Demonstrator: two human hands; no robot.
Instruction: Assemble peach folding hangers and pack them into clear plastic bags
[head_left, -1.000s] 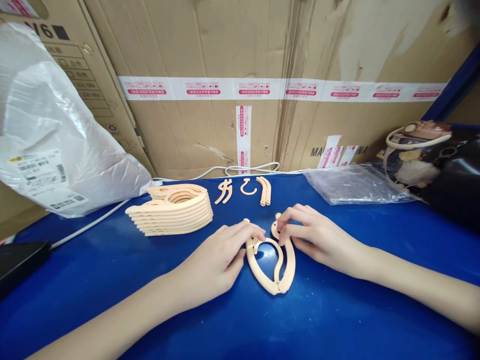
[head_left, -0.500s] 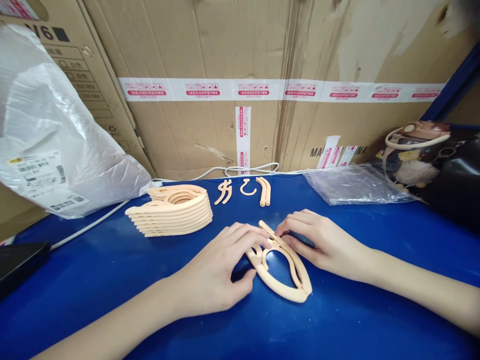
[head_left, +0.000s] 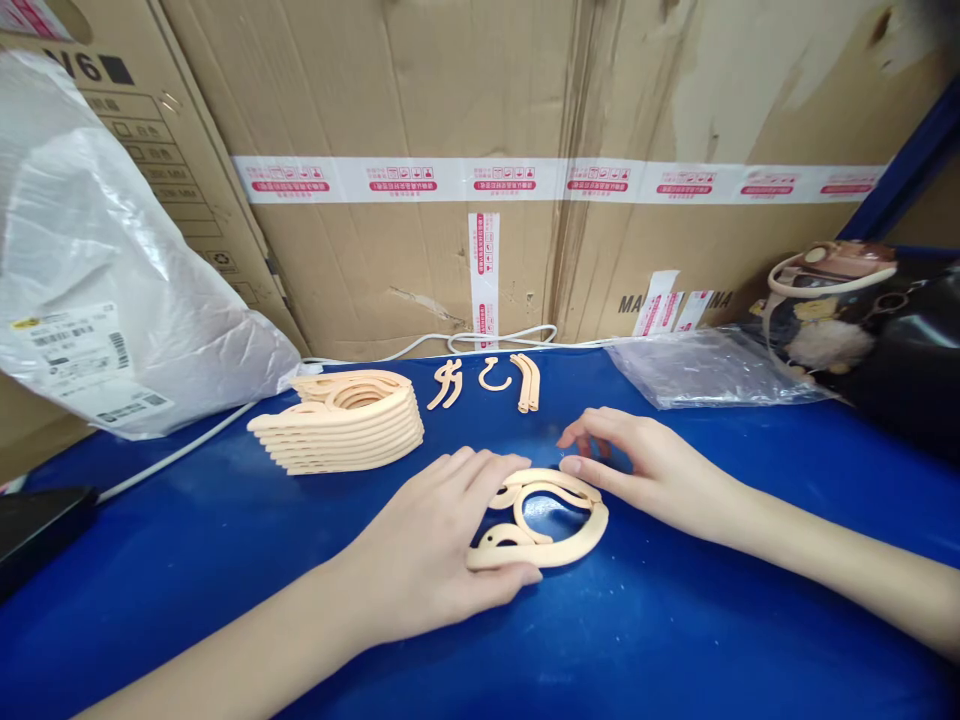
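The hanger (head_left: 562, 552) lies folded on the blue table (head_left: 675, 640), between the two hands, in front of the stack (head_left: 345, 435) and well apart from it. Its joint points to the right; its two arms bend toward the left, and the hook seems tucked between them.

The left hand (head_left: 439, 540) is clamped on the hanger from the left side — the thumb along the near arm, the other fingers over the far arm, so the ends are partly hidden. The right hand (head_left: 645, 455) holds nothing that I can see: its thumb and fingers stand apart, just beside the far edge of the hanger. Whether the thumb touches it, I cannot tell.

Behind them lie two thin parts (head_left: 448, 385), a loose hook (head_left: 495, 377) and two curved bars (head_left: 529, 383), near to one another.

I judge that the step in hand is holding and turning this one folded hanger. A next move with it calls, in my opinion, for steady light pressure of the left hand — both arms kept together at the joint — and for the right fingers to stay clear of the gap.
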